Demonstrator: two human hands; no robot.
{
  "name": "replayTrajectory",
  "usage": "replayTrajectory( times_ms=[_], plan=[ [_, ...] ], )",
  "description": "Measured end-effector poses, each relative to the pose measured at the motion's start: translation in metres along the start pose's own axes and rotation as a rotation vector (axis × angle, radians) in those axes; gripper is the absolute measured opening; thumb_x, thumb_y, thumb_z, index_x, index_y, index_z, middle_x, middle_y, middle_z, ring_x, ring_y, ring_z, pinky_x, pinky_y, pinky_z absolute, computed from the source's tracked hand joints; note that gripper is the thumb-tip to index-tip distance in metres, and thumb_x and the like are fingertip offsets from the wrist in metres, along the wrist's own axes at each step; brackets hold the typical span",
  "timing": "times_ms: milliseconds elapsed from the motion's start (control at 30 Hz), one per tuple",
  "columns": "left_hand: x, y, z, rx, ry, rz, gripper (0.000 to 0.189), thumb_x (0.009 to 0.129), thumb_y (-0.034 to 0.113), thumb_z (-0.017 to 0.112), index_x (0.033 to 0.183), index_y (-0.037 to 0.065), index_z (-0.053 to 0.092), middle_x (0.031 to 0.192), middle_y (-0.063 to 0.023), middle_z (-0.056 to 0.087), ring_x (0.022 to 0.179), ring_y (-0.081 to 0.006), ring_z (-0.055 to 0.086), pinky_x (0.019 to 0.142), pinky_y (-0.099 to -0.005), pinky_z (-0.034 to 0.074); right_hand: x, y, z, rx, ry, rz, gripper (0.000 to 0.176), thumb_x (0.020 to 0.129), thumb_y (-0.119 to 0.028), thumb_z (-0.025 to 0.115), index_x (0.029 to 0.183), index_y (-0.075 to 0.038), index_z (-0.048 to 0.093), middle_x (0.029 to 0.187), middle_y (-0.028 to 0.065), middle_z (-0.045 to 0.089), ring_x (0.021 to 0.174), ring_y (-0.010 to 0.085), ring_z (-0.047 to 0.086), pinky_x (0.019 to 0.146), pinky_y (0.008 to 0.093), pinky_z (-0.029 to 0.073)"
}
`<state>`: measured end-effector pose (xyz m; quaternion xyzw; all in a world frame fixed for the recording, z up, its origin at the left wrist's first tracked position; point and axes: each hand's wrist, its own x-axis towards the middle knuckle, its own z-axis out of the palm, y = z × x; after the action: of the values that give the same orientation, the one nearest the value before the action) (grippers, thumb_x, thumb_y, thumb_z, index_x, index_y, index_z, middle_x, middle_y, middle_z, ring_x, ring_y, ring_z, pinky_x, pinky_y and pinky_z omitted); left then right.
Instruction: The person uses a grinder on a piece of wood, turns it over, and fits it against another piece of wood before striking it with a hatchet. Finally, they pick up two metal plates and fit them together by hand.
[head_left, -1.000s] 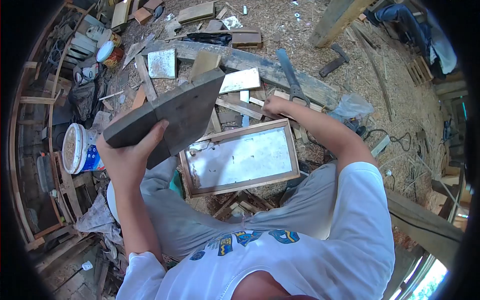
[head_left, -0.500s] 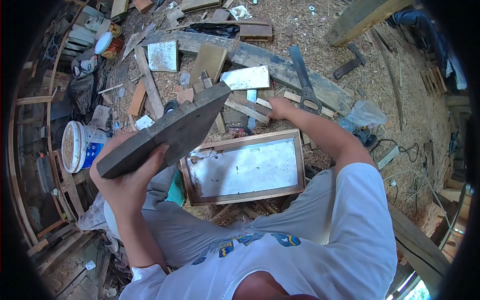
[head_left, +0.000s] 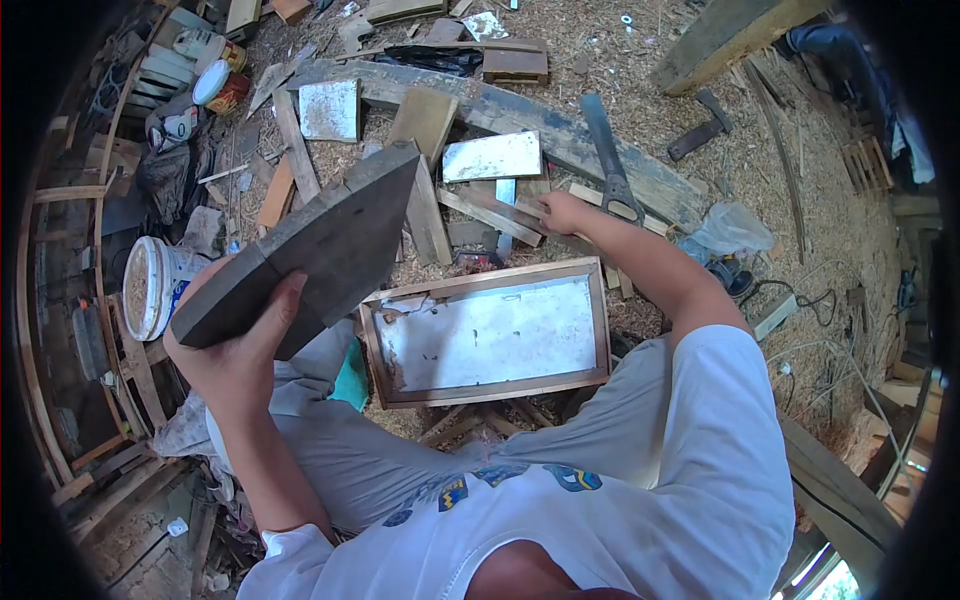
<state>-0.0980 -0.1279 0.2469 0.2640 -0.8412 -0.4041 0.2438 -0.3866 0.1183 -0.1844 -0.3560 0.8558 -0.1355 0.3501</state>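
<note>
My left hand (head_left: 240, 350) is wrapped round the lower end of a thick dark wooden board (head_left: 335, 240), holding it up and tilted, thumb across its face. My right hand (head_left: 565, 214) reaches forward with curled fingers, closed on a thin wooden strip (head_left: 520, 207) among offcuts. Close by lie a pale wooden strip (head_left: 490, 218), a white-faced board (head_left: 492, 157) and a hand saw (head_left: 605, 150), its handle beside my right wrist. Between my knees sits a shallow wooden-framed box (head_left: 485, 335) with a worn white panel inside.
A long weathered plank (head_left: 480, 108) crosses the shavings-covered ground. To the right are a hammer (head_left: 703, 128), a plastic bag (head_left: 732, 230) and a power strip with cables (head_left: 775, 316). A white bucket (head_left: 150, 290) stands left; a wooden post (head_left: 725, 45) slants at upper right.
My left hand has moved slightly left and toward me with the dark board, uncovering more offcuts. My right hand has shifted only slightly, and a brown strip shows more at its fingers.
</note>
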Motion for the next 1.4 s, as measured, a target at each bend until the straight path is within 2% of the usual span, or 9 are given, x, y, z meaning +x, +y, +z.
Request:
replayTrajectory(
  times_ms=[400, 533, 600, 633, 767, 800, 900, 1200, 1400],
  plan=[
    [-0.002, 0.002, -0.001, -0.049, 0.0, -0.001, 0.033, 0.075, -0.001, 0.09, 0.103, -0.006, 0.073, 0.09, -0.0045, 0.075, 0.08, -0.01, 0.068, 0.077, -0.0251, 0.055, -0.015, -0.014, -0.022, 0.255, 0.131, -0.103, 0.05, 0.091, -0.017, 0.063, 0.139, -0.005, 0.056, 0.124, 0.0249, 0.068, 0.116, 0.0429, 0.064, 0.1, 0.0492, 0.05],
    [-0.007, 0.011, -0.003, -0.065, -0.044, 0.057, 0.032, 0.074, 0.003, 0.091, 0.1, -0.006, 0.074, 0.09, -0.0045, 0.075, 0.079, -0.0096, 0.068, 0.076, -0.0251, 0.055, -0.029, -0.03, -0.05, 0.153, 0.204, -0.109, 0.047, 0.093, -0.018, 0.064, 0.137, -0.006, 0.055, 0.12, 0.0239, 0.068, 0.109, 0.0398, 0.068, 0.094, 0.0485, 0.053],
    [-0.012, 0.013, -0.002, -0.149, -0.042, 0.046, 0.03, 0.074, 0.004, 0.091, 0.098, -0.005, 0.075, 0.09, -0.0051, 0.076, 0.079, -0.0096, 0.068, 0.075, -0.0256, 0.055, -0.045, -0.04, -0.071, 0.354, 0.227, -0.086, 0.043, 0.092, -0.019, 0.066, 0.131, -0.004, 0.059, 0.118, 0.0251, 0.069, 0.11, 0.0434, 0.066, 0.095, 0.0489, 0.052],
    [-0.014, 0.016, -0.003, -0.188, -0.078, 0.069, 0.03, 0.075, 0.006, 0.091, 0.098, -0.004, 0.076, 0.089, -0.0051, 0.076, 0.079, -0.0097, 0.068, 0.075, -0.0261, 0.055, -0.055, -0.047, -0.081, 0.295, 0.375, -0.193, 0.041, 0.09, -0.017, 0.069, 0.128, -0.004, 0.061, 0.112, 0.0226, 0.072, 0.104, 0.0411, 0.069, 0.091, 0.0468, 0.053],
    [-0.027, 0.03, -0.008, -0.24, -0.121, 0.077, 0.03, 0.074, 0.01, 0.092, 0.096, -0.003, 0.076, 0.087, -0.0044, 0.076, 0.077, -0.0099, 0.069, 0.073, -0.0268, 0.056, -0.087, -0.067, -0.119, 0.317, 0.477, -0.257, 0.042, 0.087, -0.016, 0.074, 0.125, -0.001, 0.063, 0.109, 0.0207, 0.073, 0.103, 0.0383, 0.07, 0.091, 0.0432, 0.054],
    [-0.03, 0.033, -0.009, -0.25, -0.109, 0.09, 0.03, 0.074, 0.01, 0.092, 0.096, -0.003, 0.076, 0.087, -0.0044, 0.076, 0.077, -0.0099, 0.069, 0.073, -0.0268, 0.056, -0.097, -0.073, -0.127, 0.384, 0.521, -0.277, 0.042, 0.086, -0.015, 0.076, 0.123, 0.0, 0.064, 0.108, 0.0179, 0.074, 0.1, 0.0324, 0.071, 0.088, 0.0408, 0.055],
    [-0.037, 0.031, -0.013, -0.359, -0.202, 0.121, 0.029, 0.074, 0.008, 0.091, 0.096, -0.002, 0.075, 0.089, -0.0059, 0.077, 0.079, -0.0129, 0.071, 0.075, -0.0289, 0.057, -0.129, -0.083, -0.152, 0.529, 0.626, -0.316, 0.039, 0.084, -0.013, 0.084, 0.117, 0.001, 0.068, 0.102, 0.0078, 0.075, 0.088, 0.0129, 0.069, 0.079, 0.0324, 0.057],
    [-0.086, 0.051, -0.009, -0.642, -0.435, 0.011, 0.037, 0.073, 0.008, 0.092, 0.103, -0.003, 0.074, 0.097, -0.0089, 0.077, 0.086, -0.0149, 0.073, 0.081, -0.0312, 0.059, -0.332, -0.195, -0.221, 0.641, 0.736, -0.433, 0.031, 0.092, -0.005, 0.079, 0.121, -0.001, 0.07, 0.103, 0.003, 0.075, 0.095, 0.0107, 0.071, 0.084, 0.026, 0.057],
    [-0.116, 0.058, -0.013, -0.566, -0.57, 0.133, 0.038, 0.072, 0.012, 0.093, 0.102, -0.004, 0.075, 0.094, -0.0076, 0.078, 0.083, -0.0122, 0.072, 0.079, -0.0291, 0.058, -0.43, -0.255, -0.214, 0.6, 0.811, -0.49, 0.039, 0.09, 0.001, 0.078, 0.127, 0.0, 0.067, 0.117, 0.0049, 0.071, 0.109, 0.0124, 0.067, 0.096, 0.0276, 0.056]
  ],
)
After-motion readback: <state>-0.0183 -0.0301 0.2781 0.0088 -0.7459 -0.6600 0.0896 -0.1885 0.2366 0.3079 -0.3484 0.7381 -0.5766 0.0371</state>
